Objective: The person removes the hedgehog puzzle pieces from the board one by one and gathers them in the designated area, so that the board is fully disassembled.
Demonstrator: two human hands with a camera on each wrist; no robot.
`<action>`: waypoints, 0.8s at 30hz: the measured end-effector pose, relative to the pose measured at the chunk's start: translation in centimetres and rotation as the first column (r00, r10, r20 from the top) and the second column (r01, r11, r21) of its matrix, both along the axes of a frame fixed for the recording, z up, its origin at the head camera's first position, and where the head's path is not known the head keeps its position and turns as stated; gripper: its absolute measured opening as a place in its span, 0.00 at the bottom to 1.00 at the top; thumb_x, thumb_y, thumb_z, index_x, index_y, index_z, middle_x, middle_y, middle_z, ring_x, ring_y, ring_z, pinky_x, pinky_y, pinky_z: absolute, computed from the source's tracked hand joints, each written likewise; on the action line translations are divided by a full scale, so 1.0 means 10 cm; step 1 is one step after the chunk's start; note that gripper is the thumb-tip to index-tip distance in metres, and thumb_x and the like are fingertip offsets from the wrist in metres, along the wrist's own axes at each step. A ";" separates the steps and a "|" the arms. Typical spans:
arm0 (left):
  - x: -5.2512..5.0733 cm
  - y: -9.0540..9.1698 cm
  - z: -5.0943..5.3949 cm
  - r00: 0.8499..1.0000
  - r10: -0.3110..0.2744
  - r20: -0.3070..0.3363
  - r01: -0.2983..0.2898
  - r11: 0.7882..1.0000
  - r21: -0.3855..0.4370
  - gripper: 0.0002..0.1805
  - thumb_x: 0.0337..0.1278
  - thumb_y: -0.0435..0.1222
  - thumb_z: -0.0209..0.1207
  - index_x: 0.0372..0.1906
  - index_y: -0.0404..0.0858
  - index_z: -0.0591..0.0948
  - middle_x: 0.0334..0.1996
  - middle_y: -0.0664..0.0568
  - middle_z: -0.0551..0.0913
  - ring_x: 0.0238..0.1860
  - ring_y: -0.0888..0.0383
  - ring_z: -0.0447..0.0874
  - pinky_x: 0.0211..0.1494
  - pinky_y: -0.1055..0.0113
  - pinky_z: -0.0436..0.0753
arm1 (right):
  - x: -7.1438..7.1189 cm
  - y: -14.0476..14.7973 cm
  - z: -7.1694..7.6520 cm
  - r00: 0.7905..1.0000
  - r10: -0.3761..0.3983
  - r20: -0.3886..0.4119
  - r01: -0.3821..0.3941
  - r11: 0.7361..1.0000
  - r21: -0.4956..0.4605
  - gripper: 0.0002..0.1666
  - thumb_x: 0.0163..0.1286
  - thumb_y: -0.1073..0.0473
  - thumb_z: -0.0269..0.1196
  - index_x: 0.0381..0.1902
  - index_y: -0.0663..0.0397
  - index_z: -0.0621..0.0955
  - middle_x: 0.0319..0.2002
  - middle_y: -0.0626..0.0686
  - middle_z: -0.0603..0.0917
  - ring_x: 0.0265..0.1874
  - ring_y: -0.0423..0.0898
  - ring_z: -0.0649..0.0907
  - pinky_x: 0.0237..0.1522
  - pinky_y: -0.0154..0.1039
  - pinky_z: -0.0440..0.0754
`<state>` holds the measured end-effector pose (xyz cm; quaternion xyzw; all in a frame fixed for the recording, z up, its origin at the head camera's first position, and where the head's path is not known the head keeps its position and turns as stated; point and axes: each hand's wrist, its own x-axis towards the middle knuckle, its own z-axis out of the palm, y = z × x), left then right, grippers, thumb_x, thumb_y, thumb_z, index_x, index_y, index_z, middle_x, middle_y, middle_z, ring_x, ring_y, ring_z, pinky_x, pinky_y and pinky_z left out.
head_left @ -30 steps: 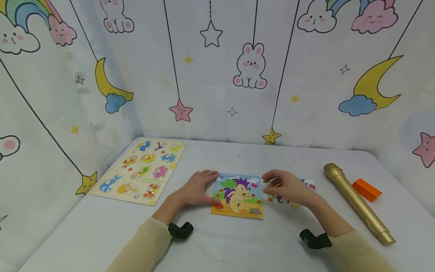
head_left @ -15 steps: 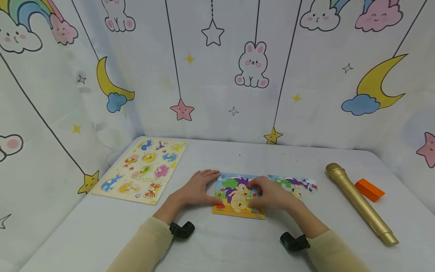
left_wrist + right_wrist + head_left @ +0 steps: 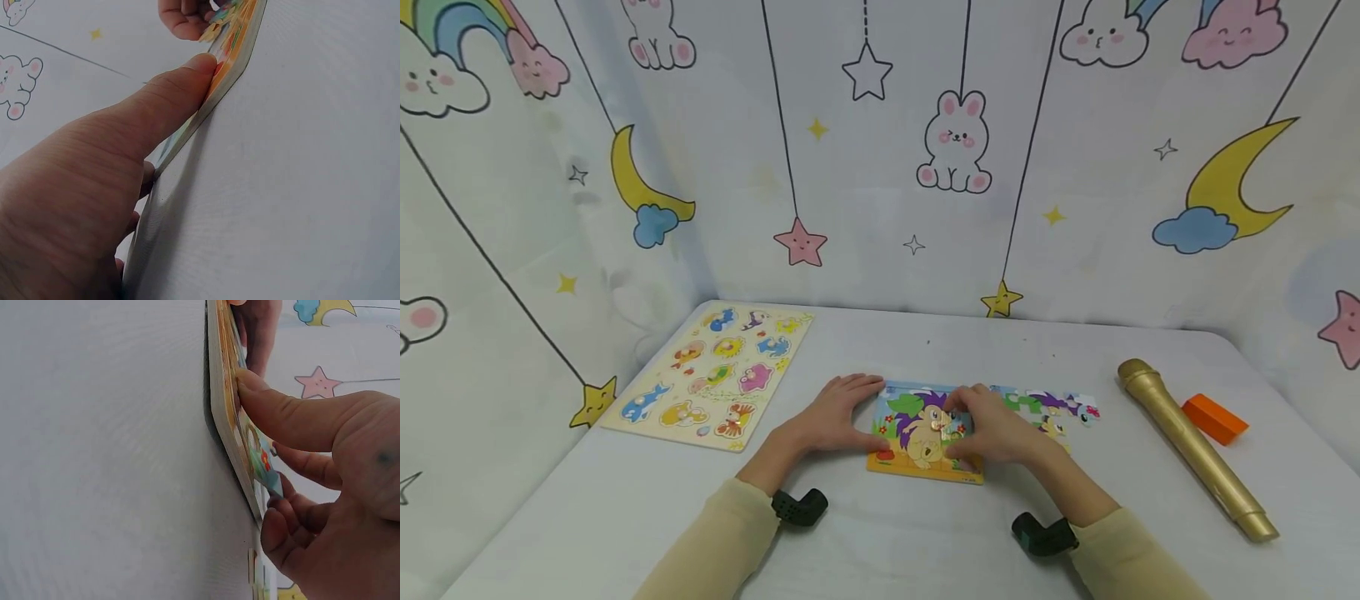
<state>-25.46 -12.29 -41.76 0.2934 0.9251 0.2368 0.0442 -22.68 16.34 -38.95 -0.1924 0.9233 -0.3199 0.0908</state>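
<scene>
A jigsaw puzzle board [image 3: 917, 477] with a purple-spined hedgehog picture lies on the white table. My left hand [image 3: 831, 425] holds its left side, thumb on the picture near the front and fingers at the back corner. My right hand [image 3: 1000, 429] is over the board's right part. Between its thumb and fingers it pinches a puzzle piece [image 3: 265, 459] with green, a red flower and a blue edge, tilted up from the board. My right hand partly hides this piece in the head view. Loose joined puzzle pieces [image 3: 1045, 402] lie just right of the board.
A cream board with animal pictures [image 3: 722, 367] lies at the back left. On the right are a gold microphone-shaped tube [image 3: 1195, 450] and an orange block [image 3: 1216, 418]. A white patterned curtain [image 3: 880, 208] stands behind the table.
My right hand has moved left from above the loose pieces onto the board's right part, where a piece now tilts up in its fingers. My left hand has stayed in place.
</scene>
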 end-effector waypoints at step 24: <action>0.00 0.00 0.01 1.000 -0.010 -0.003 0.010 1.000 0.014 0.52 0.50 0.62 0.67 0.76 0.41 0.66 0.76 0.51 0.63 0.78 0.47 0.51 0.79 0.46 0.45 | -0.03 0.10 0.05 0.999 0.039 0.017 -0.037 0.992 -0.121 0.12 0.69 0.66 0.67 0.47 0.51 0.78 0.44 0.48 0.83 0.46 0.48 0.80 0.50 0.45 0.83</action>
